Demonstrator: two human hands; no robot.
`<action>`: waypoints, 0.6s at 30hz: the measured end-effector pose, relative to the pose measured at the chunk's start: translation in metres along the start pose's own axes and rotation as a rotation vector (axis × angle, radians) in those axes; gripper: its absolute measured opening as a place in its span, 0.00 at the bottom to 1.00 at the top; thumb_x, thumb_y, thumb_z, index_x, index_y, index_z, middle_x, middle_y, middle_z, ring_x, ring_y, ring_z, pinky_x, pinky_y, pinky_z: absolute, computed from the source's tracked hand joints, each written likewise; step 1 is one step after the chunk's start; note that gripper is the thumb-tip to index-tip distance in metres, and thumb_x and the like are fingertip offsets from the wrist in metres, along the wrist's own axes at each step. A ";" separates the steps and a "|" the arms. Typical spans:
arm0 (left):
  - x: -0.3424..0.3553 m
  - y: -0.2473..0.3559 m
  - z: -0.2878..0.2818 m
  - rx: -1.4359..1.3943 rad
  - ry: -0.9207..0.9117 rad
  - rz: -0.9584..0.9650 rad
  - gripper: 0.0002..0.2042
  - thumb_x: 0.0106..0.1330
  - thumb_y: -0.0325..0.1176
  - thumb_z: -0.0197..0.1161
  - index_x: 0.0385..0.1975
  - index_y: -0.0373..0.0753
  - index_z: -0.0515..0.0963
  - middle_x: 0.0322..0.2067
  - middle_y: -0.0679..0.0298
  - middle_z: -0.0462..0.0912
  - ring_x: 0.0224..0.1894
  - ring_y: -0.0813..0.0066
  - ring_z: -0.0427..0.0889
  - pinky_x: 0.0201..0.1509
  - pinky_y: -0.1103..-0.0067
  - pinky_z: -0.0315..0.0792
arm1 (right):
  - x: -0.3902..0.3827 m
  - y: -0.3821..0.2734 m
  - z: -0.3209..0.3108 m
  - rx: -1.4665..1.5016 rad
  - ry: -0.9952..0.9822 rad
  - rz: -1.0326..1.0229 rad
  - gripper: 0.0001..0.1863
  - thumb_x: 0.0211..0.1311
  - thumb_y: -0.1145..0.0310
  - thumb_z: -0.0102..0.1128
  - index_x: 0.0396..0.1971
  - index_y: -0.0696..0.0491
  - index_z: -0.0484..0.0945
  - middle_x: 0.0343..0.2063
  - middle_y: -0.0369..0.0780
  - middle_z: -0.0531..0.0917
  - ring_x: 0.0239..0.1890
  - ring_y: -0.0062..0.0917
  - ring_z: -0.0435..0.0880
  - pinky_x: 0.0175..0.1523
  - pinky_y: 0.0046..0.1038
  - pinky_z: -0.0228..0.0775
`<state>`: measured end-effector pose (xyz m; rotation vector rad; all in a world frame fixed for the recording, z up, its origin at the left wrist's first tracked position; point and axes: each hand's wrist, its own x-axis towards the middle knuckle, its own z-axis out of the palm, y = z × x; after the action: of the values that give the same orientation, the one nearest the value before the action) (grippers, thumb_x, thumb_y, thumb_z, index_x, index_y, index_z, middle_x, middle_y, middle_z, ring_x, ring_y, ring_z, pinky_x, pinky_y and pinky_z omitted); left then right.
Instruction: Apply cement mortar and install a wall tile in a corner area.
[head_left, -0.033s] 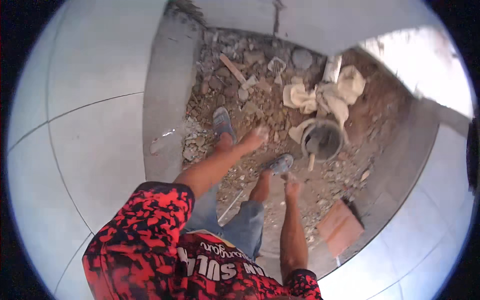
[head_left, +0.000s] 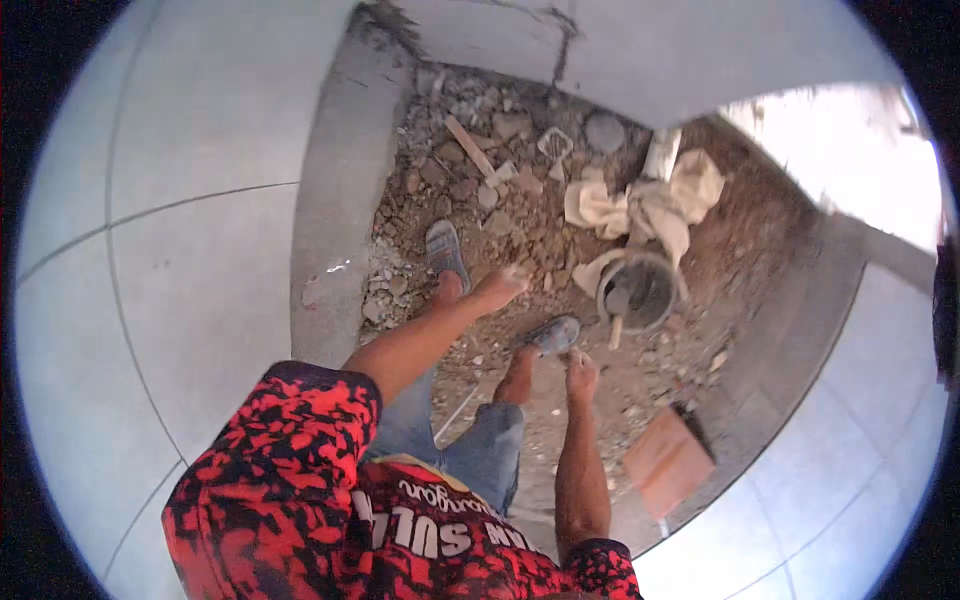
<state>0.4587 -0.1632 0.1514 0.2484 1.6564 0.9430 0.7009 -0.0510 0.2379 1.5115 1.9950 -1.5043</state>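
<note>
My left hand [head_left: 500,288] hangs over the rubble between my feet, its dusty fingers curled in; nothing shows in it. My right hand [head_left: 581,375] is held low beside my right shoe [head_left: 554,335], fingers drawn together, and I see nothing in it either. Ahead of the right hand stands a round dark bucket [head_left: 662,318]. Inside the bucket lies a trowel with a grey blade, its wooden handle [head_left: 615,332] sticking out over the near rim. A hammer-like tool with a wooden handle [head_left: 468,143] lies on the stones beyond my left shoe [head_left: 445,248].
Crumpled cream sacks [head_left: 660,205] lie behind the bucket near a white pipe [head_left: 661,155]. An orange-brown tile [head_left: 668,462] rests at right. Grey concrete edging [head_left: 345,180] and pale floor tiles [head_left: 210,280] border the rubble pit. A wall [head_left: 640,60] closes the far side.
The view has shifted slightly. My left hand has drawn back a little toward my body; my right hand keeps nearly the same place.
</note>
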 end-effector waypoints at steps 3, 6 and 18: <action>-0.061 0.002 -0.066 0.011 0.018 -0.050 0.21 0.55 0.44 0.52 0.47 0.40 0.69 0.37 0.56 0.76 0.41 0.62 0.74 0.44 0.70 0.67 | -0.021 -0.091 -0.022 -0.004 0.041 -0.019 0.12 0.53 0.68 0.48 0.33 0.60 0.73 0.22 0.40 0.78 0.27 0.24 0.76 0.30 0.23 0.66; -0.122 -0.007 -0.150 0.204 -0.125 -0.078 0.17 0.57 0.44 0.50 0.40 0.40 0.73 0.35 0.55 0.76 0.39 0.63 0.75 0.42 0.70 0.67 | -0.044 -0.141 -0.046 -0.041 0.060 -0.076 0.11 0.52 0.70 0.49 0.33 0.59 0.74 0.22 0.40 0.78 0.27 0.24 0.76 0.30 0.25 0.66; -0.283 -0.107 -0.283 1.349 0.103 -0.111 0.13 0.52 0.36 0.51 0.32 0.35 0.75 0.31 0.53 0.76 0.36 0.58 0.75 0.38 0.68 0.71 | -0.163 -0.081 -0.137 -1.050 0.087 -0.138 0.12 0.50 0.66 0.52 0.32 0.59 0.75 0.28 0.43 0.79 0.29 0.31 0.77 0.34 0.29 0.68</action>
<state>0.3296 -0.5326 0.2880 0.9880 2.1416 -0.3902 0.7592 -0.0318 0.4576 0.9729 2.3468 -0.2324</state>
